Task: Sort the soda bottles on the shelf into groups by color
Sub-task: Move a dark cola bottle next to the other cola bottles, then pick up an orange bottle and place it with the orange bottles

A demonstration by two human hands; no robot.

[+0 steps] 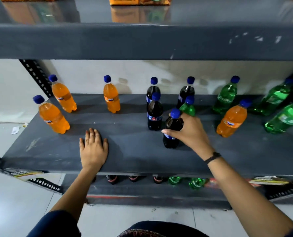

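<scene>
On the dark grey metal shelf [133, 151] across the middle of the frame, the right hand [190, 132] wraps its grip around the front dark cola bottle with a blue cap [173, 129], fingers curled over its shoulder and thumb on the label; the bottle stands upright on the shelf. The left hand [93, 147] lies flat and spread, palm down, on the shelf's front edge at lower centre, holding nothing.

Just behind and left of the held bottle stands a second dark cola bottle [154, 113], with two more at the back, one [153, 89] at centre and one [186, 91] right of it. A small green plastic bottle [188, 106] stands just behind the right hand.

Three orange soda bottles stand at the left: one [53, 117] nearest the front, one [63, 96] behind it, one [111, 96] towards centre. A fourth orange bottle [232, 120] stands right of centre, among green bottles: one [226, 98] behind it, and two at the far right edge, one behind [272, 100] and one in front [286, 118].
</scene>
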